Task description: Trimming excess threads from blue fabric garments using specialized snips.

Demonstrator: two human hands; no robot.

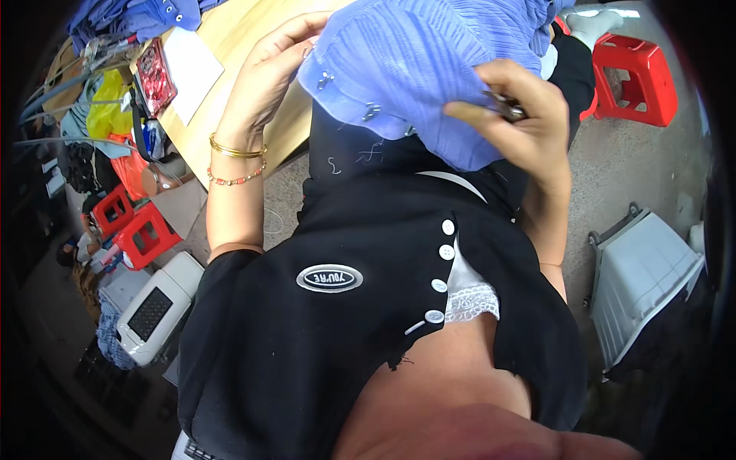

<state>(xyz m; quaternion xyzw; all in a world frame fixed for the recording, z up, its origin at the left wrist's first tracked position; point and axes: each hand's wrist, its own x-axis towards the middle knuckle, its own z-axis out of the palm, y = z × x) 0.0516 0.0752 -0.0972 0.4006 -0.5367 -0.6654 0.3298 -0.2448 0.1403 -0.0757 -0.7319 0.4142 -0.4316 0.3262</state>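
Observation:
A periwinkle-blue pleated garment (406, 69) is held up above my lap, hanging over my dark trousers. Several shiny metal fasteners sit along its smooth lower band. My left hand (280, 65) pinches the garment's left edge between thumb and fingers; some fingertips are behind the cloth. On the other side, my right hand (529, 119) is closed around a small dark metal tool (507, 107), mostly hidden in the palm. The thumb and index finger of that hand lie against the garment's right part. White thread bits (372, 153) cling to the dark cloth below.
A light wooden table (253, 31) is at the upper left, with white paper (192, 73), a red patterned packet (156, 80) and more blue clothing (138, 19). Red stools (632, 80) stand at right and left. A grey wheeled bin (644, 276) is at the right.

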